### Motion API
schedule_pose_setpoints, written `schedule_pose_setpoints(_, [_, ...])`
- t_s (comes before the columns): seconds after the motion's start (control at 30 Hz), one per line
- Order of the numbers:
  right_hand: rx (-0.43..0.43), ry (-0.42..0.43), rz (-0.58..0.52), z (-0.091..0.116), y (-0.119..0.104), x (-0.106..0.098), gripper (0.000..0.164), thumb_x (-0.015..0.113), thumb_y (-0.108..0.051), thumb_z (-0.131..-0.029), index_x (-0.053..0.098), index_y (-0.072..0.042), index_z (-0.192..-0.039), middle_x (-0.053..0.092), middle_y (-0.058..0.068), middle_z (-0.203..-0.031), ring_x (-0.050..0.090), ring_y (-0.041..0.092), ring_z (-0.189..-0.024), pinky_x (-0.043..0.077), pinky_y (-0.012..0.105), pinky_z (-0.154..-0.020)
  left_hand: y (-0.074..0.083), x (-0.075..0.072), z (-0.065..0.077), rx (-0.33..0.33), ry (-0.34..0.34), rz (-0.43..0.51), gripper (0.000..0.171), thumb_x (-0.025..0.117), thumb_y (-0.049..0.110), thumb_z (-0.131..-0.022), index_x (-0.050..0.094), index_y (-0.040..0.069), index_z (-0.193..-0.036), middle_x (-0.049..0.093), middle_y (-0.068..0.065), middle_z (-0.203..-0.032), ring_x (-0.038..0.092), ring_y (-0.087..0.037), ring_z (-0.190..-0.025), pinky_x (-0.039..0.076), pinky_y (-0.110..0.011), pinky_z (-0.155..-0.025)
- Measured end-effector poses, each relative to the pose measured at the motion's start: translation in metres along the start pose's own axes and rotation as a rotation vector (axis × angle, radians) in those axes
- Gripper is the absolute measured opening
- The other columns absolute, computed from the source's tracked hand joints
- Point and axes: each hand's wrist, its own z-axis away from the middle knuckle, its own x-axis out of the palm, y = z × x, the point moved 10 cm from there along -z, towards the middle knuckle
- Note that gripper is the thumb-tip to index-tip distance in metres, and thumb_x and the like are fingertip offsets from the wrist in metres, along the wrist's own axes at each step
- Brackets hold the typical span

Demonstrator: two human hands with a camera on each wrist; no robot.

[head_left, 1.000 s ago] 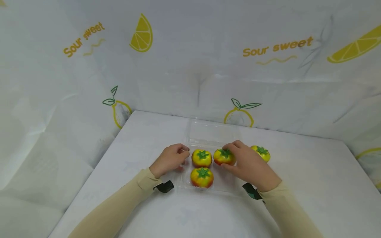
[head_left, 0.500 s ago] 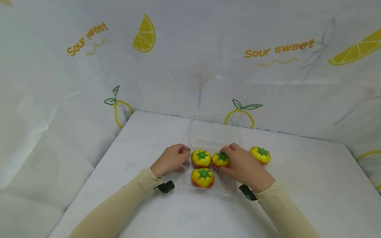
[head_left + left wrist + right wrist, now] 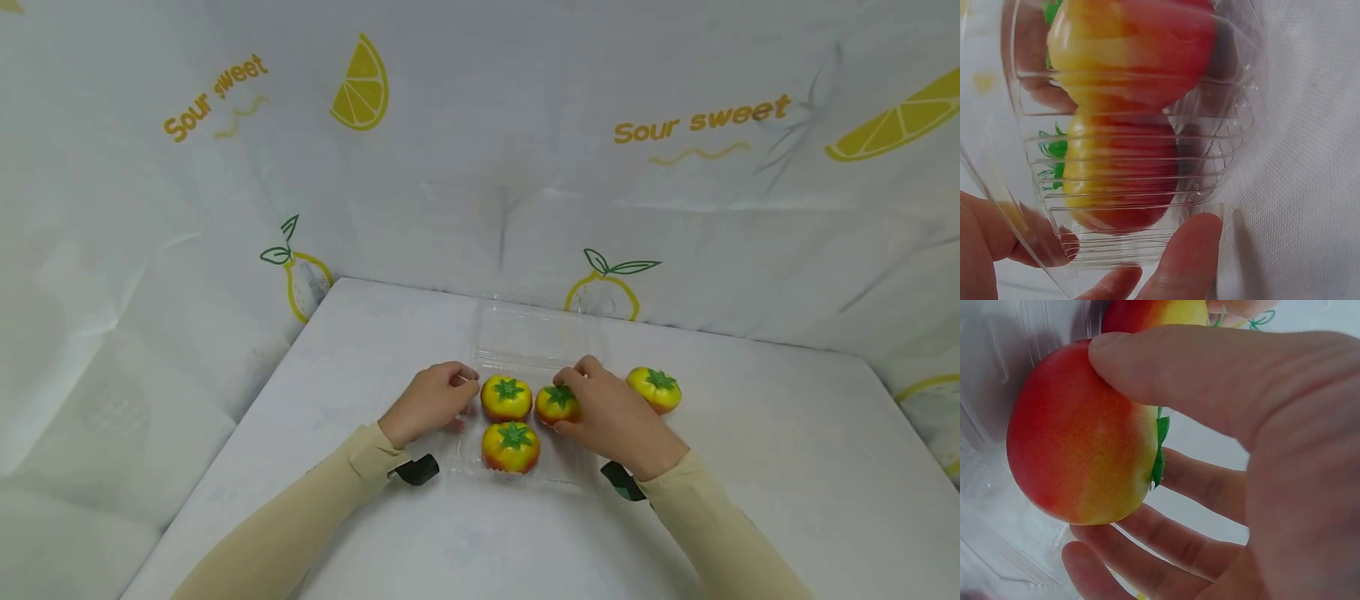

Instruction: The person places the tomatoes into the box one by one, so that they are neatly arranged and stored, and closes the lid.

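A clear plastic clamshell box (image 3: pixel 557 468) lies on the table with its lid folded back. My right hand (image 3: pixel 621 421) grips a yellow-and-red tomato (image 3: pixel 1079 437) with a green leafy top, thumb on one side and fingers on the other, low over the box's right part. Two similar tomatoes sit inside along the left: the back one (image 3: pixel 506 400) and the front one (image 3: pixel 512 450). My left hand (image 3: pixel 431 404) holds the box's left side, and in the left wrist view its thumb (image 3: pixel 1191 256) lies along the ribbed wall.
Another tomato (image 3: pixel 655 390) rests on the table to the right of the box, just beyond my right hand. The lid (image 3: pixel 536 329) spreads toward the back wall. Black wrist-camera straps (image 3: pixel 416 471) show under the sleeves. A lemon-print sheet (image 3: pixel 465 150) hangs behind the white table.
My right hand has shifted left with its tomato, closer to the back-left one, and has stayed nearly still over the last half second. The left hand stays put.
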Motion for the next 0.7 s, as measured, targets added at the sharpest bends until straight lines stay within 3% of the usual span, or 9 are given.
schedule_pose_setpoints(0.53, [-0.037,0.003,0.044,-0.0017,0.0025,-0.0037,0.047,0.093,-0.031,-0.086,0.073,-0.011,-0.124,0.064,0.009,-0.113,0.06,0.024,-0.099,0.064,0.044,-0.092,-0.0005,0.0004,-0.0008,0.008,-0.003,-0.003,0.037,0.059,0.03,-0.106,0.069,0.007,-0.133,0.072,-0.01,-0.107,0.071,-0.018,-0.071,0.066,-0.032,-0.067])
schedule_pose_setpoints(0.7, [-0.033,-0.012,0.039,-0.0009,0.0038,-0.0064,0.05,0.092,-0.033,-0.087,0.073,-0.01,-0.127,0.065,0.011,-0.118,0.062,0.026,-0.103,0.064,0.047,-0.093,-0.0018,0.0006,-0.0012,0.002,-0.005,0.009,0.036,0.059,0.029,-0.106,0.069,0.007,-0.133,0.073,-0.01,-0.11,0.071,-0.019,-0.074,0.066,-0.032,-0.067])
